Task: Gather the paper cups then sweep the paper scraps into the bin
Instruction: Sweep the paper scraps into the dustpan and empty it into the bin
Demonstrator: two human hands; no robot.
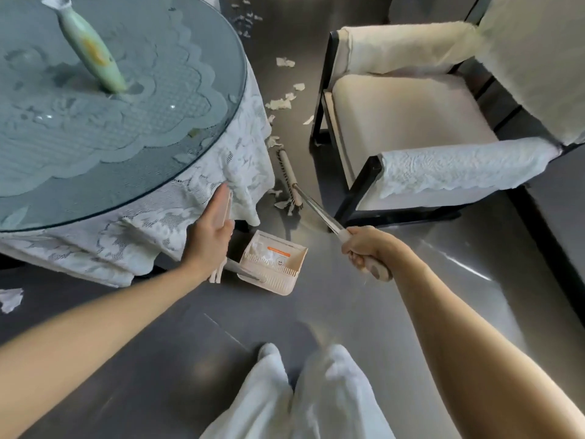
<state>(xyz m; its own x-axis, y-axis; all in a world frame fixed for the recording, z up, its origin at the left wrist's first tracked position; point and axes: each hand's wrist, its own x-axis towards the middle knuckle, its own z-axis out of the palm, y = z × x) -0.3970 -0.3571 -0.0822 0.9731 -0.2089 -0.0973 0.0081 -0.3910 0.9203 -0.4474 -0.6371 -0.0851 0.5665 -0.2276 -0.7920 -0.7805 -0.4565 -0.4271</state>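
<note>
Our right fingers (355, 260) curl tight round the broom (288, 175), whose shaft slants away and leftward to its head beyond the dustpan (276, 281). Our left fingers (221, 202) lie straight against the dustpan's upright handle. Paper scraps (280, 104) trail farther beyond the dustpan.

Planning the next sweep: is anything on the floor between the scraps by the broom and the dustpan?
Nothing visible. Bare floor runs from the scraps at the broom to the dustpan; the tablecloth hangs just beside.
</note>
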